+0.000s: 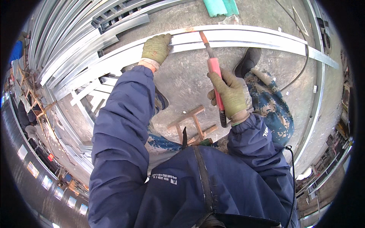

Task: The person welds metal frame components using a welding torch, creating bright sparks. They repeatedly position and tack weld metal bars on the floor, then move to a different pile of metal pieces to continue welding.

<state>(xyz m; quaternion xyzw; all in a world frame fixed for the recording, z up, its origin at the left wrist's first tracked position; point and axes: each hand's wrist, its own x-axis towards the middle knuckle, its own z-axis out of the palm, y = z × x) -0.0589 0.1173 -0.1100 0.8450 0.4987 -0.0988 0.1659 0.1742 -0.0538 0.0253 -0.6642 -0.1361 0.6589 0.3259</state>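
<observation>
My left hand (156, 48), in an olive work glove, curls over a long silvery metal bar (243, 36) that runs across in front of me. Its fingertips are partly hidden behind the bar's edge. In my gloved right hand (230, 93) is a welding torch (214, 65) with a red handle, a grey neck and a copper-coloured nozzle. The fingers wrap round the handle, and the nozzle points away from me over the bar. Near the nozzle tip, a small brownish mark (189, 29) shows on the metal. No arc or spark is visible.
Stacked metal profiles (72, 34) fill the far left. A dark cable (306, 57) curves over the bar's right part. Between my legs stands a small wooden stool (195, 123). Green sheeting (220, 7) lies beyond the bar, and a long rail (318, 87) runs along the right.
</observation>
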